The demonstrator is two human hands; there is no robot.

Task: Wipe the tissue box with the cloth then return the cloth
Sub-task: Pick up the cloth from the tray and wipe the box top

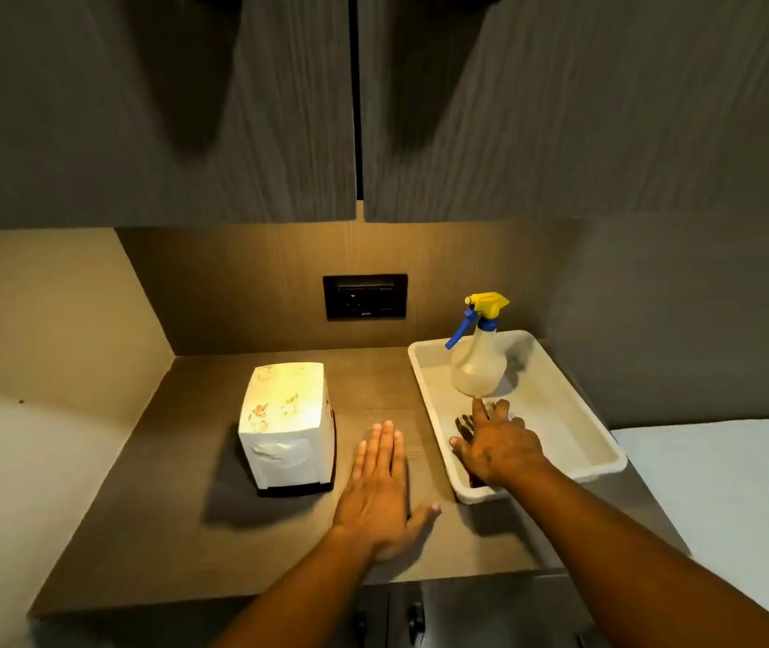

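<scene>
A white tissue box (pixel 286 420) with a faint floral print stands on a dark base on the wooden counter, left of centre. My left hand (pixel 380 488) lies flat on the counter just right of the box, fingers together, holding nothing. My right hand (pixel 497 444) reaches into a white tray (pixel 583 427) and rests on a dark cloth (pixel 465 425). The hand covers most of the cloth, so only a dark striped edge shows. Whether the fingers grip the cloth cannot be told.
A spray bottle (pixel 478 362) with a yellow and blue trigger stands at the back of the tray. A black wall socket (pixel 364 297) sits on the back panel. Cabinet doors (pixel 233 109) hang overhead. A white bed surface (pixel 723 498) lies to the right.
</scene>
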